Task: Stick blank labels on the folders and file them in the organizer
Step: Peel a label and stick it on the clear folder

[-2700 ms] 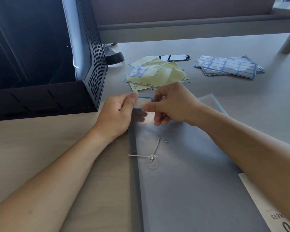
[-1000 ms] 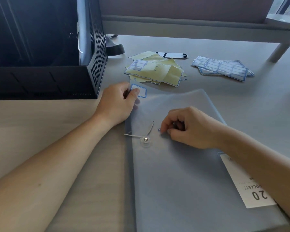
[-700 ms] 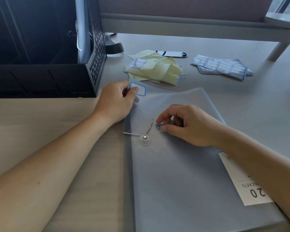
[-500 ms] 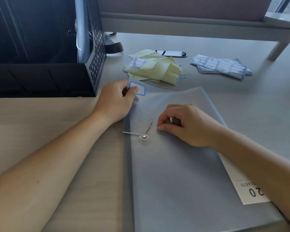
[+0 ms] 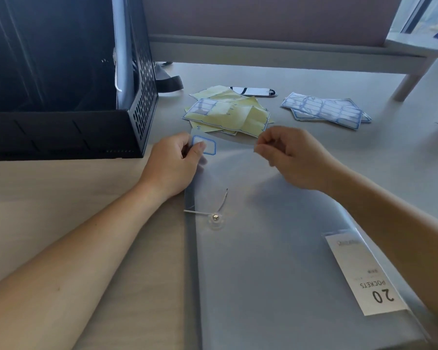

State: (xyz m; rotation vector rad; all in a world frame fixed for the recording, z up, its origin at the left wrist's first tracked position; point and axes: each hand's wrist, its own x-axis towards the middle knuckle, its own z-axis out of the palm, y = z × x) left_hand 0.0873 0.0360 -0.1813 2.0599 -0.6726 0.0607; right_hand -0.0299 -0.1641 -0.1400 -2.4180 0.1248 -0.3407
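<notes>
The translucent folder point(image 5: 276, 261) lies flat on the counter point(image 5: 61, 198), centre to lower right. It looks light, floppy and slick, so it is best gripped at an edge. The left hand point(image 5: 172, 162) pinches its upper-left corner, thumb on the thin label point(image 5: 209, 145). The right hand point(image 5: 296, 157) hovers curled; whether it holds anything I cannot tell.

The left hand point(image 5: 173, 164) pinches the far left corner of the folder point(image 5: 276, 261), its thumb on a blue-edged label point(image 5: 208, 147) there. The right hand point(image 5: 297, 157) hovers above the folder's far edge, fingertips pinched together. Beyond lie backing sheets point(image 5: 228, 113) and label sheets point(image 5: 325, 109), with the black organizer point(image 5: 139, 114) left.
</notes>
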